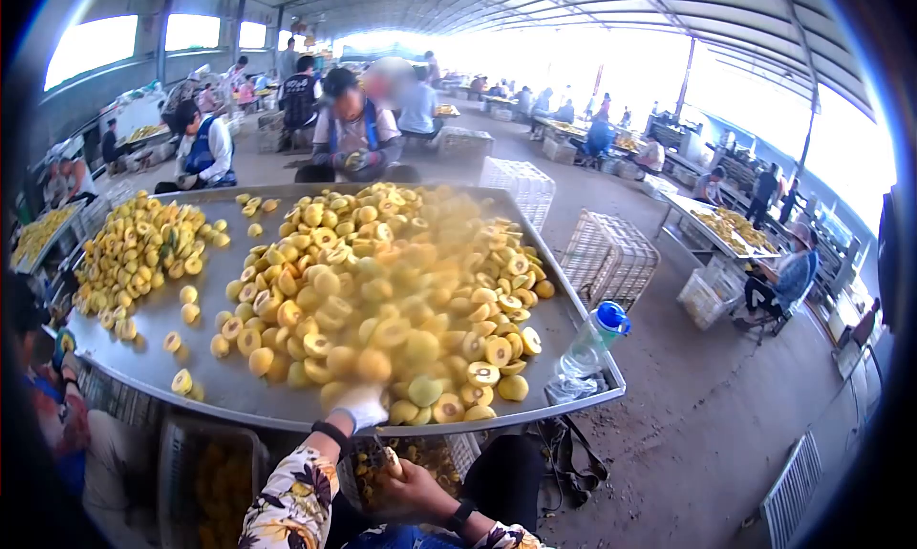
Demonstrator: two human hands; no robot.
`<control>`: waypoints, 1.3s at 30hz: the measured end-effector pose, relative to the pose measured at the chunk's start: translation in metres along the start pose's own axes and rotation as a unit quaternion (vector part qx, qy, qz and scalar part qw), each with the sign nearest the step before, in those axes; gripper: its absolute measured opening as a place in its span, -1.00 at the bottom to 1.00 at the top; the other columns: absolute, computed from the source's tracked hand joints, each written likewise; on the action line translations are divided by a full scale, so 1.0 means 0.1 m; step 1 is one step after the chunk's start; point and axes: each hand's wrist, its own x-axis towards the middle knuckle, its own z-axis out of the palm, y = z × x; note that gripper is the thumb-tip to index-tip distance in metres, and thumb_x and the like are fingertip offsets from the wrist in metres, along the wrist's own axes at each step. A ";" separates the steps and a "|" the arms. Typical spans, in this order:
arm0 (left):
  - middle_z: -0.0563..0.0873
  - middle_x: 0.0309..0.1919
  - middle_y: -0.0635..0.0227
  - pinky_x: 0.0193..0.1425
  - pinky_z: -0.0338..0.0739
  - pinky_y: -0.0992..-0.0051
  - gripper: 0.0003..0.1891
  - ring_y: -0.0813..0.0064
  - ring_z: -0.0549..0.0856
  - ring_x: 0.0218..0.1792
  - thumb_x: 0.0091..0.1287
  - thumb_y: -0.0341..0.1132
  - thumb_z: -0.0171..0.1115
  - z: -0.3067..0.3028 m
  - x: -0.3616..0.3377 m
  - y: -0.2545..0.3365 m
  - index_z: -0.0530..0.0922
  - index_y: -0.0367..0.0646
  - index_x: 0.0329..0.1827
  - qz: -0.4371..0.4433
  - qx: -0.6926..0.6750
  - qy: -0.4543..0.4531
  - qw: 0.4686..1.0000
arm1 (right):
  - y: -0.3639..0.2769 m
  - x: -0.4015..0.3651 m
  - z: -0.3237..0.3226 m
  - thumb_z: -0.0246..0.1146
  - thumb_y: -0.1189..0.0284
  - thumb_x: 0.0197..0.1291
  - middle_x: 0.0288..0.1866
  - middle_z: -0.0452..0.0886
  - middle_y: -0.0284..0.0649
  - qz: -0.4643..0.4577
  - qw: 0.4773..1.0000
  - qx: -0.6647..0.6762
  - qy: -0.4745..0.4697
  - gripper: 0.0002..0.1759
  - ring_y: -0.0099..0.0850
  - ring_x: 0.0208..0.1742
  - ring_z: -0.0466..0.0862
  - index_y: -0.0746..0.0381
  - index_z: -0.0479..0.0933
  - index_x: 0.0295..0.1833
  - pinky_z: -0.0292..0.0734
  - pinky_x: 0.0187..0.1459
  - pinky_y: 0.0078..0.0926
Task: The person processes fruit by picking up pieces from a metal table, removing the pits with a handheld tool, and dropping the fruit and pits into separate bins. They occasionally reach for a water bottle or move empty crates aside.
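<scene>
Co-worker in a patterned top (62, 411): sitting at the far left, well apart from the hands. Smaller heap of yellow, rounded fruit (143, 251): lying beyond and to the left of the hands, on a broad, grey metal desk (239, 396) with a raised rim. Grey plastic crate (260, 453): standing below the desk, left of the left hand, and holding orange-yellow pieces. Co-worker in a blue vest (358, 138): sitting across the desk, beyond the hands. Left hand (361, 409), white-gloved, black band at the wrist: reaching over the near rim to the fruit; its fingers are blurring, so whether they are spread or gripping cannot be told. Larger heap of yellow fruit, many halved (315, 301): spreading just beyond the left hand, partly blurred. Right hand (420, 492), bare, dark watch at the wrist: closing around a small, pale-handled tool (393, 462), below the rim. Pale plastic crate of fruit pieces (465, 451): standing beneath both hands. Translucent green bottle with a blue lid (602, 327): standing on the desk, beyond and right of the hands, a crumpled clear bag (573, 385) lying near it.
</scene>
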 end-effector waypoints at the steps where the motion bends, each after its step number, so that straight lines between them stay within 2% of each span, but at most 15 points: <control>1: 0.66 -0.29 -0.09 -0.06 0.53 0.14 -0.57 -0.02 0.65 -0.18 0.14 -0.16 0.09 -0.04 -0.03 0.04 0.48 -0.19 0.04 -0.012 0.000 -0.015 1.000 | -0.06 0.02 0.00 0.14 0.38 0.26 -0.45 0.45 -0.46 -0.019 1.000 0.001 0.008 -0.86 -0.67 -0.44 0.42 0.23 0.43 -0.18 0.39 -0.42 -0.63; 5: 0.65 -0.28 -0.11 -0.09 0.53 0.13 -0.59 -0.03 0.65 -0.21 0.09 -0.17 0.10 -0.05 0.03 0.01 0.52 -0.22 -0.05 -0.006 0.031 -0.064 0.997 | -0.60 -0.15 0.01 0.16 0.36 0.24 -0.41 0.48 -0.42 0.095 0.994 0.049 0.008 -0.82 -0.64 -0.42 0.45 0.22 0.44 -0.12 0.42 -0.38 -0.63; 7: 0.66 -0.31 -0.10 -0.10 0.53 0.15 -0.65 -0.01 0.66 -0.23 0.02 -0.19 0.15 -0.06 0.00 0.06 0.56 -0.17 -0.15 0.007 0.020 -0.028 0.999 | -0.56 -0.14 -0.01 0.19 0.28 0.15 -0.19 0.62 -0.14 0.065 0.994 -0.075 0.042 -0.57 -0.43 -0.17 0.60 0.30 0.43 0.06 0.49 -0.07 -0.40; 10: 0.65 -0.26 -0.01 -0.05 0.54 0.20 -0.68 0.02 0.64 -0.17 -0.06 -0.19 0.23 -0.10 -0.19 0.22 0.61 -0.04 -0.20 -0.055 0.018 0.054 0.997 | -0.70 -0.15 -0.20 0.25 0.23 0.16 -0.29 0.61 -0.22 0.058 0.986 -0.090 0.125 -0.52 -0.49 -0.26 0.57 0.31 0.42 0.09 0.48 -0.17 -0.49; 13: 0.54 -0.19 0.12 -0.12 0.52 0.20 -0.59 0.07 0.59 -0.17 -0.03 -0.20 0.28 -0.13 -0.57 0.48 0.53 0.01 -0.05 0.076 0.054 0.211 0.973 | -0.89 -0.06 -0.36 0.26 0.17 0.20 -0.32 0.59 -0.23 0.058 0.970 -0.169 0.162 -0.48 -0.50 -0.28 0.56 0.32 0.39 0.11 0.48 -0.23 -0.51; 19: 0.54 -0.19 0.16 -0.16 0.50 0.19 -0.61 0.08 0.58 -0.19 0.02 -0.26 0.30 -0.17 -1.08 0.74 0.52 -0.03 -0.03 0.120 -0.073 0.215 0.966 | -0.67 0.21 -0.28 0.26 0.29 0.23 -0.14 0.60 -0.27 -0.123 0.980 -0.061 0.145 -0.47 -0.54 -0.15 0.56 0.30 0.30 0.22 0.48 -0.08 -0.55; 21: 0.59 -0.16 0.13 -0.12 0.51 0.25 -0.53 0.09 0.59 -0.14 0.00 -0.21 0.37 -0.51 -1.29 0.83 0.51 -0.05 0.02 0.156 -0.162 0.214 0.951 | -0.57 0.24 -0.35 0.20 0.31 0.23 -0.03 0.59 -0.13 -0.034 0.995 -0.046 0.080 -0.57 -0.32 -0.08 0.60 0.28 0.40 0.15 0.49 -0.04 -0.40; 23: 0.56 -0.03 0.07 0.01 0.50 0.40 -0.49 0.19 0.58 -0.03 0.17 -0.31 0.30 -0.55 -1.33 0.66 0.40 -0.21 0.19 0.049 -0.273 0.108 0.955 | -0.74 0.11 -0.30 0.16 0.45 0.26 -0.17 0.59 -0.32 -0.049 0.983 0.160 0.077 -0.66 -0.53 -0.23 0.57 0.28 0.43 0.14 0.50 -0.22 -0.57; 24: 0.56 -0.02 0.08 0.08 0.48 0.39 -0.58 0.24 0.57 0.02 0.28 -0.45 0.14 -0.09 -1.27 0.35 0.38 -0.17 0.22 0.038 -0.604 0.140 0.784 | -0.68 0.14 -0.26 0.16 0.45 0.27 -0.28 0.58 -0.38 -0.071 0.980 0.161 0.091 -0.63 -0.62 -0.34 0.54 0.27 0.40 0.18 0.49 -0.36 -0.62; 26: 0.56 0.04 0.23 0.13 0.47 0.43 -0.61 0.38 0.57 0.04 0.47 -0.14 -0.10 -0.08 -1.35 0.49 0.39 -0.19 0.21 0.069 -0.405 0.221 0.884 | -0.88 0.07 -0.26 0.20 0.41 0.25 -0.34 0.52 -0.41 0.019 0.981 0.193 0.016 -0.56 -0.75 -0.61 0.39 0.23 0.37 0.24 0.29 -0.60 -0.80; 28: 0.60 -0.04 0.38 0.08 0.49 0.47 -0.47 0.47 0.58 0.01 0.43 0.13 -0.16 0.10 -1.27 0.59 0.42 -0.11 0.18 -0.080 -0.815 0.054 0.571 | -0.77 0.16 -0.14 0.27 0.36 0.19 -0.32 0.59 -0.27 -0.103 0.991 0.008 0.090 -0.52 -0.51 -0.50 0.55 0.26 0.36 0.20 0.47 -0.48 -0.54; 29: 0.61 -0.07 0.40 0.05 0.50 0.51 -0.55 0.51 0.58 -0.02 0.44 0.06 -0.11 0.10 -1.27 0.62 0.44 -0.08 0.14 -0.107 -0.828 0.052 0.548 | -0.71 0.22 -0.09 0.30 0.35 0.15 -0.30 0.62 -0.16 -0.204 0.958 -0.121 0.163 -0.49 -0.36 -0.46 0.63 0.27 0.36 0.18 0.53 -0.42 -0.42; 32: 0.63 -0.15 0.40 -0.04 0.54 0.49 -0.69 0.50 0.63 -0.12 0.44 -0.13 -0.06 0.28 -1.30 0.58 0.46 -0.05 0.10 -0.131 -0.789 0.187 0.570 | -0.96 0.06 -0.02 0.33 0.31 0.10 -0.31 0.58 0.12 -0.081 0.939 -0.262 0.210 -0.41 0.09 -0.32 0.61 0.20 0.23 0.17 0.51 -0.33 -0.18; 35: 0.63 -0.12 0.36 -0.02 0.55 0.46 -0.71 0.45 0.64 -0.12 0.42 -0.20 -0.04 0.24 -1.31 0.51 0.46 -0.08 0.10 -0.154 -0.813 0.192 0.528 | -0.98 -0.08 0.02 0.28 0.37 0.12 -0.40 0.58 0.13 -0.027 0.950 -0.266 0.163 -0.51 0.14 -0.35 0.59 0.22 0.24 0.10 0.48 -0.37 -0.06; 39: 0.62 -0.10 0.29 -0.02 0.57 0.42 -0.71 0.41 0.63 -0.08 0.41 -0.22 -0.01 0.44 -1.27 0.39 0.48 -0.17 0.07 -0.064 -0.718 0.258 0.643 | -0.86 -0.20 0.11 0.19 0.42 0.17 -0.38 0.56 0.18 0.002 0.948 -0.303 0.102 -0.66 0.17 -0.34 0.56 0.28 0.29 0.00 0.47 -0.33 -0.03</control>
